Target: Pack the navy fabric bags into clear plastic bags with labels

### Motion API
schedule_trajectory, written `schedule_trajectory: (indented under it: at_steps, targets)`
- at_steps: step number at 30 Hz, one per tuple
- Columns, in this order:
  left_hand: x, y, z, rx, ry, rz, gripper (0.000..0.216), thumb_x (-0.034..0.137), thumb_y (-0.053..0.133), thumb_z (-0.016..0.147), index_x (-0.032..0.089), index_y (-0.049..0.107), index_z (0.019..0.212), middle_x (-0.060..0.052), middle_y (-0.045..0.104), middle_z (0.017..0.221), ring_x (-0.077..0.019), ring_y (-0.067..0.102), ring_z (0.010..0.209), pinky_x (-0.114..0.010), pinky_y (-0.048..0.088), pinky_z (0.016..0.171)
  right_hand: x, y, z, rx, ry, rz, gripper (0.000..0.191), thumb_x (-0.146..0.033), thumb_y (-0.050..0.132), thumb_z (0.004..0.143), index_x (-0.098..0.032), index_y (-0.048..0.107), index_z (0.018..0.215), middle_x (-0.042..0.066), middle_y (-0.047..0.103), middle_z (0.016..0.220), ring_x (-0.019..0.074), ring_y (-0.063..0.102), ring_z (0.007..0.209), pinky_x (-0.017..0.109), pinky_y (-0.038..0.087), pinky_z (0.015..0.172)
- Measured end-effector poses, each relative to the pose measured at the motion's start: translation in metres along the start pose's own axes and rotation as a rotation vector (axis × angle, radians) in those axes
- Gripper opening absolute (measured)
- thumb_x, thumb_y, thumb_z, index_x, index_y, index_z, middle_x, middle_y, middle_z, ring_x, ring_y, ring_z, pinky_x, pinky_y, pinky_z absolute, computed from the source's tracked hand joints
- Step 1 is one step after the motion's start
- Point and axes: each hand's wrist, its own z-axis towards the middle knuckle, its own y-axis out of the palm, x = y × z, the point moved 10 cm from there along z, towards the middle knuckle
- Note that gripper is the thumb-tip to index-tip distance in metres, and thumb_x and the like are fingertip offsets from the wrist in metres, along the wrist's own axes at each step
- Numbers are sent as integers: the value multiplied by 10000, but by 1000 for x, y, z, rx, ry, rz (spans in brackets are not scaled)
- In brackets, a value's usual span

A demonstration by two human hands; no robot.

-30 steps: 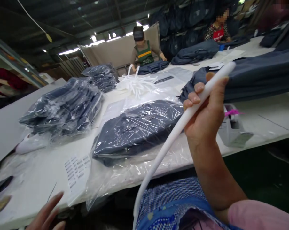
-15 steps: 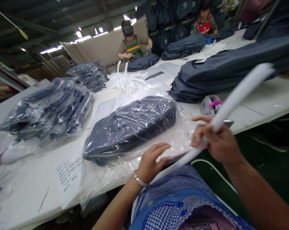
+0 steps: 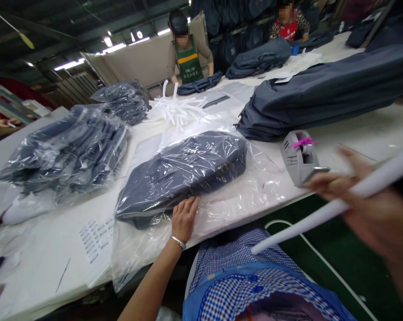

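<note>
A dark blue fabric bag (image 3: 174,174) lies in a clear plastic bag (image 3: 235,203) on the table in front of me. My left hand (image 3: 184,219), with a silver bangle at the wrist, is closed at the near edge of the wrapped bag. Its fingers press together on the plastic and the fingertips are partly hidden. My right hand (image 3: 362,196), blurred, grips a long white foam tube (image 3: 302,225) off the table's front edge on the right. Beside that hand stands a grey tape dispenser (image 3: 297,162) with a pink ribbon on it.
Wrapped bags (image 3: 71,151) are piled at the left. White foam tubes (image 3: 178,109) lie heaped behind the wrapped bag. A sheet of labels (image 3: 96,240) lies at the front left. Dark bags (image 3: 308,98) are stacked at the right. Two people work across the tables.
My left hand has moved left onto the wrapped bag's near edge. My right hand has carried the foam tube right and lowered its upper end, uncovering the tape dispenser.
</note>
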Motion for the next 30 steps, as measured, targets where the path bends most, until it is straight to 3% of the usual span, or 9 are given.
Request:
schedule_trajectory:
  at_steps: [2,4,8,11,14,17,21,25,30]
  targets:
    - [-3,0,0,18,1,2,451,172,517,935,259,532,1377,-95,625,1308,-270,542,1179,-411,395,966,38,60,-21,-214,250,138,594,-513,602,897,-296,433,1423,38,696,841,225,681,874,379,557,812]
    - [-8,2,-1,6,2,-9,449,184,525,935,272,532,1376,-87,611,1332,-278,529,1203,-425,384,991,56,81,-36,-176,325,220,634,-527,575,906,-235,406,1442,-17,606,691,162,605,616,308,546,629]
    - [-27,16,3,-68,-92,-149,351,234,514,947,243,609,1285,-87,685,1161,-259,606,1025,-383,461,885,46,51,-32,-11,184,65,631,-585,468,939,-259,369,1470,-26,567,693,112,420,449,254,426,435]
    - [-40,18,6,-47,-200,-300,270,260,500,956,230,674,1160,-69,701,1051,-226,631,949,-335,496,847,29,41,-19,-142,63,-173,556,-611,345,965,-263,563,1340,21,645,747,141,510,502,288,496,500]
    - [-42,10,5,-19,-229,-357,190,263,535,941,235,709,1011,-41,702,970,-191,643,899,-297,510,826,20,43,-13,-292,-43,-354,447,-579,479,926,-268,718,1140,51,726,896,218,685,787,331,588,705]
    - [-42,-9,3,2,-246,-384,140,259,575,914,236,711,937,-41,693,968,-201,637,928,-317,510,849,21,39,-14,-420,-128,-416,346,-525,585,888,-325,731,1129,25,728,1102,257,685,1026,355,583,884]
    - [-44,-52,9,60,-255,-494,140,272,534,936,228,666,952,-44,688,1065,-193,639,994,-308,492,887,38,18,-19,-547,-184,-483,292,-512,652,848,-416,728,1113,1,747,1048,243,723,924,315,626,769]
    - [-57,-93,31,44,-310,-433,212,302,444,985,209,623,1048,-14,717,888,-137,656,735,-228,459,685,51,9,-21,-557,-270,-475,269,-507,608,874,-467,711,1118,28,755,972,248,730,848,373,631,720]
    - [-76,-151,74,123,-224,-462,268,364,458,982,209,645,1095,8,715,825,-117,637,721,-218,440,716,43,64,-12,-427,-319,-509,315,-534,555,894,-408,712,1137,45,738,1010,293,703,911,494,578,810]
